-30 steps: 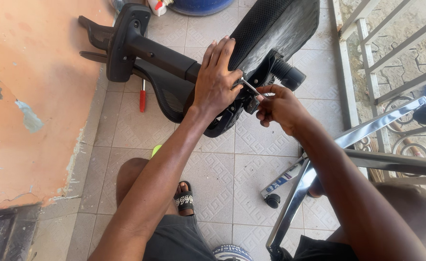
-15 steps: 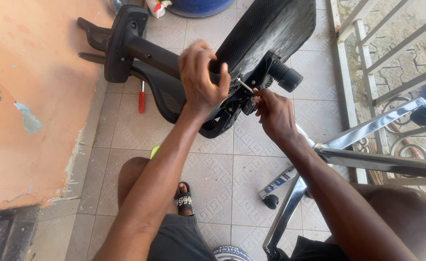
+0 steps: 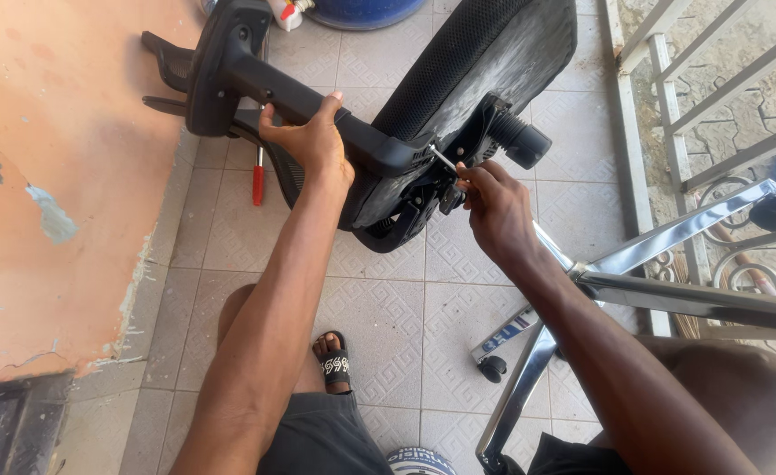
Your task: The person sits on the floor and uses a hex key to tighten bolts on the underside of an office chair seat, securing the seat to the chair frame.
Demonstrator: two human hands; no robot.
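Note:
A black office chair seat (image 3: 485, 62) lies tipped on the tiled floor with its underside mechanism (image 3: 423, 189) facing me. My left hand (image 3: 313, 141) grips the chair's black armrest bar (image 3: 274, 88) from above. My right hand (image 3: 494, 207) is closed on a thin metal tool (image 3: 443, 161) whose tip sits against the mechanism under the seat. The black cylinder stub (image 3: 522, 141) of the mechanism sticks out just above my right hand.
A chrome five-star chair base (image 3: 652, 281) with black casters lies at the right, by a metal railing (image 3: 669, 97). A red-handled screwdriver (image 3: 258, 183) lies on the tiles beside the orange wall (image 3: 54, 176). My sandalled foot (image 3: 333, 361) rests below; a blue container (image 3: 362, 10) stands beyond.
My left hand slid left from the middle of the seat underside onto the armrest bar. The chair tilted and came a little closer. My right hand stayed at the mechanism with the tool.

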